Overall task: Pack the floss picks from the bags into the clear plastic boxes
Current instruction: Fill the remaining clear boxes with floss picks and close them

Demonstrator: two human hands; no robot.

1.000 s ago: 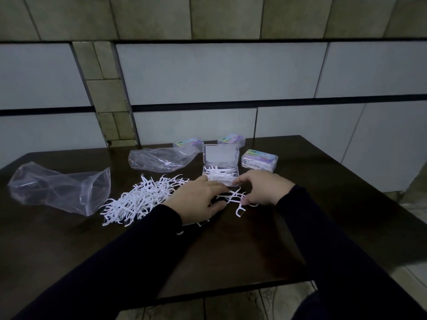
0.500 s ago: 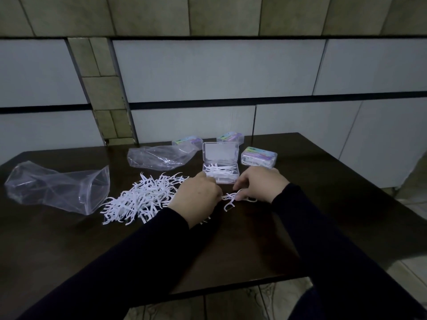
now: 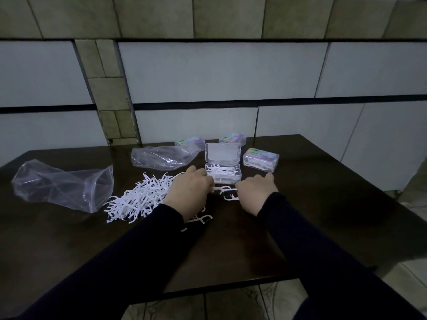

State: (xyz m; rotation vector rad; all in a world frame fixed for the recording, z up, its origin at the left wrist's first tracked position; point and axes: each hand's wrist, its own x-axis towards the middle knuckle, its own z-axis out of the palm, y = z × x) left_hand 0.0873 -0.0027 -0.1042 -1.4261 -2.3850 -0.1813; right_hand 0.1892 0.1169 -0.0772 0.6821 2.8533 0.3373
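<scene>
dark table [image 3: 300,227]: hands gather floss picks [image 3: 225,189] (loose).

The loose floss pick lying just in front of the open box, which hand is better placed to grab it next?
Probably the right hand: its fingers sit right beside that loose pick, while the left hand is at another pick.

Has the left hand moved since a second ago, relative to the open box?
Yes. The left hand has slid forward, closer to the open box.

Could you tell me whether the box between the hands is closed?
No, the clear box stands open, its lid raised, with floss picks inside.
</scene>
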